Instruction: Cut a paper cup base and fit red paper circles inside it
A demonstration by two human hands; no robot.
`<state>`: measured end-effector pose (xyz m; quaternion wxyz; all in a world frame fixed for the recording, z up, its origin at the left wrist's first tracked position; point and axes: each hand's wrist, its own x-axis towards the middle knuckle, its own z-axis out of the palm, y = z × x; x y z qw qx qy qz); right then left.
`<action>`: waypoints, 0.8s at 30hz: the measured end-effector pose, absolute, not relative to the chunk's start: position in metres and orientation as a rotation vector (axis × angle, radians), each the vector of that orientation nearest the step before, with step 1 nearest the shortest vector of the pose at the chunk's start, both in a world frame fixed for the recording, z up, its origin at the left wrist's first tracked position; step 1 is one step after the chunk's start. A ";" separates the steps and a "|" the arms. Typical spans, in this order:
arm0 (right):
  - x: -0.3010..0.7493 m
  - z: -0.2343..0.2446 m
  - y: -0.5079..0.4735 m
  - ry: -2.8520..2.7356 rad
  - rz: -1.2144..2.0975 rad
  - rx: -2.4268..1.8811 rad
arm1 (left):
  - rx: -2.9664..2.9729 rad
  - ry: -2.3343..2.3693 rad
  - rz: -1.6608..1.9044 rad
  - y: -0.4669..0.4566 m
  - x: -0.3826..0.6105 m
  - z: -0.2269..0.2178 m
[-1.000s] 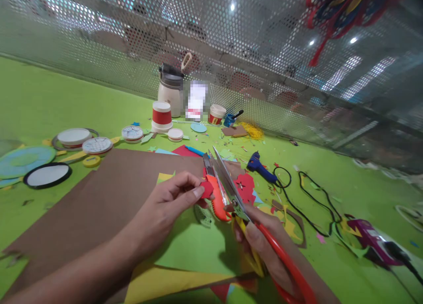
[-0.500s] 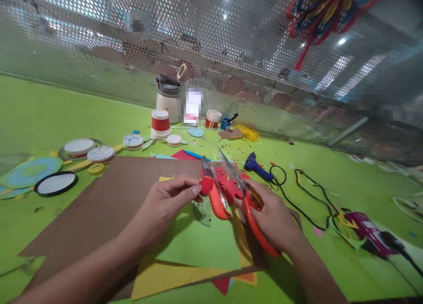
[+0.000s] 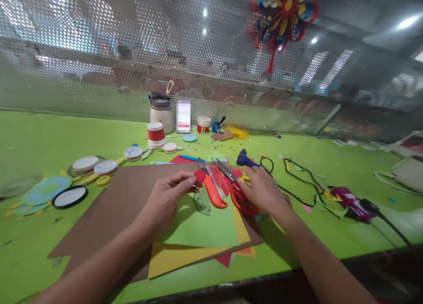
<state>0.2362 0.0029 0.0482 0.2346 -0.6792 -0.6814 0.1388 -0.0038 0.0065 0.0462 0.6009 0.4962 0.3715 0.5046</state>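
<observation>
Scissors (image 3: 230,175) with a red handle loop lie slantwise near the middle of the desk (image 3: 360,163), above the right part of the paper stack, blades pointing away from the person and slightly apart; the right hand (image 3: 264,187) is over their handles, fingers bent and touching, though whether it grips them firmly I cannot tell; the left hand (image 3: 175,187) pinches a small red paper piece (image 3: 199,176) between thumb and fingers, just beside the orange utility knife (image 3: 214,193), whose blade is out.

A slim clear pen (image 3: 212,177) lies alongside the knife; a transparent protractor (image 3: 202,201) rests on the light green paper sheet (image 3: 194,229), with a yellow sheet (image 3: 181,257) and brown cardboard (image 3: 128,207) beneath; cut red paper (image 3: 223,183) shows between pen and scissors; beyond the right hand lies a blue glue gun (image 3: 244,157); at the back stand a pale jug (image 3: 161,116) and, in front of it, a red-and-white cup (image 3: 156,133).
</observation>
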 end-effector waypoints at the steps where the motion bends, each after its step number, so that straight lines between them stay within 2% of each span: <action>1: 0.232 0.055 0.001 -1.862 0.458 -1.786 | 1.159 0.858 1.164 0.007 -0.004 0.045; 4: 0.214 0.072 -0.001 -1.872 0.778 -1.474 | 1.192 0.841 1.132 0.008 -0.005 0.042; 8: 0.186 0.075 0.000 -1.766 1.037 -1.236 | 1.240 0.819 1.071 0.007 -0.005 0.040; 16: 0.182 0.066 0.005 -1.502 1.374 -1.029 | 1.199 0.729 1.054 0.002 -0.002 0.044; 24: 0.183 0.063 0.004 -1.367 1.519 -0.999 | 1.515 0.755 1.117 0.006 0.001 0.032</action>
